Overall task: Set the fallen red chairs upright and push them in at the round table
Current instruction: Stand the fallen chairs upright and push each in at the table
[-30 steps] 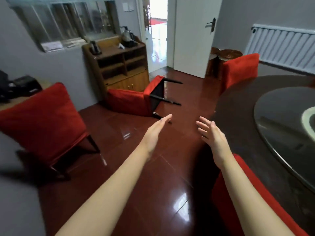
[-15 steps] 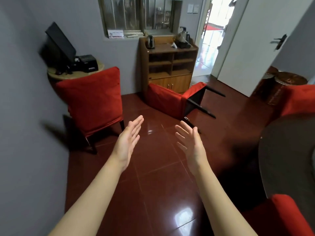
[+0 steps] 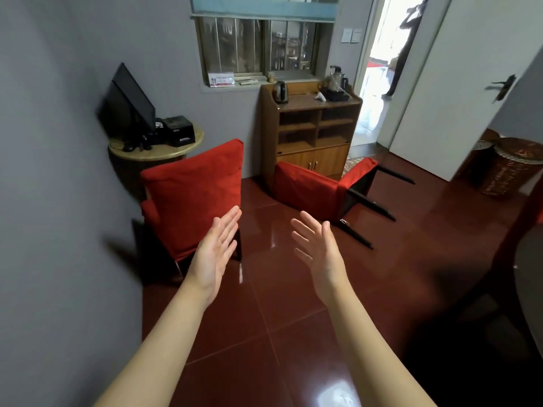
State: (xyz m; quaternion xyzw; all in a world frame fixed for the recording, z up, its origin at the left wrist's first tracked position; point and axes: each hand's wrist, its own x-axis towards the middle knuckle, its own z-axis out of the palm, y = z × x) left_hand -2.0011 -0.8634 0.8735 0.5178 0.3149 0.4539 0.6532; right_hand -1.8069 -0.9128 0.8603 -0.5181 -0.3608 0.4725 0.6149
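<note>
A red chair [image 3: 311,190] lies on its side on the dark red floor in front of the wooden cabinet, its black legs pointing right. A second red chair [image 3: 194,198] stands upright against the grey wall at the left, its back towards me. My left hand [image 3: 216,254] and my right hand [image 3: 318,254] are both stretched out in front of me, fingers straight, palms facing each other, holding nothing. Each hand is well short of the fallen chair. Only a dark edge of the round table [image 3: 529,289] shows at the far right.
A wooden cabinet [image 3: 313,133] with kettles stands behind the fallen chair. A small round side table [image 3: 155,149] with a monitor and printer is in the left corner. A white door [image 3: 458,92] stands open; a person is in the hallway beyond. Wicker baskets [image 3: 511,168] sit at the right.
The view has swung left, away from the round table, and moved nearer the fallen chair. Both hands stay outstretched and empty; the upright chair now sits near the middle of the view.
</note>
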